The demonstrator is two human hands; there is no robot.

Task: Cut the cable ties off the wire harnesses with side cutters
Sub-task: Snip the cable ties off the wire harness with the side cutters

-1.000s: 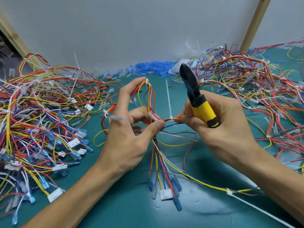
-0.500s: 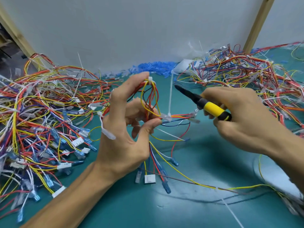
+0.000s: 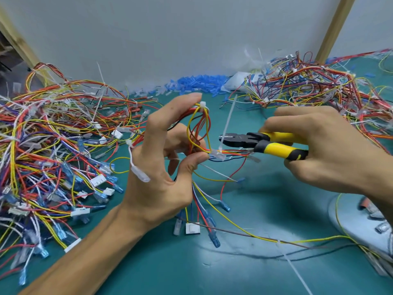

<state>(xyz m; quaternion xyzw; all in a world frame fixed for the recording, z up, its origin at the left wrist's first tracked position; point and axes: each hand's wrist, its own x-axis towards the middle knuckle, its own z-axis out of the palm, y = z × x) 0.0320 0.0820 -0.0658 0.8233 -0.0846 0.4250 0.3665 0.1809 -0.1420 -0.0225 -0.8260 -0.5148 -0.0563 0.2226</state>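
The left hand (image 3: 157,167) pinches the wire harness (image 3: 198,133) between thumb and fingers and lifts its loop with the forefinger, so the bundle is stretched toward the right hand (image 3: 327,154) and the cable tie (image 3: 219,154) just beside the thumb is exposed. The right hand grasps the yellow handles of the side cutters (image 3: 251,139), whose nose points at this tie from just above it, probably to cut it.

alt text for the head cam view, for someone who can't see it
A person's left hand pinches a multicoloured wire harness above a teal table, while the right hand holds yellow-handled side cutters with their tips at the tail of a white cable tie on the bundle. Tangled piles of harnesses lie to the left and right.
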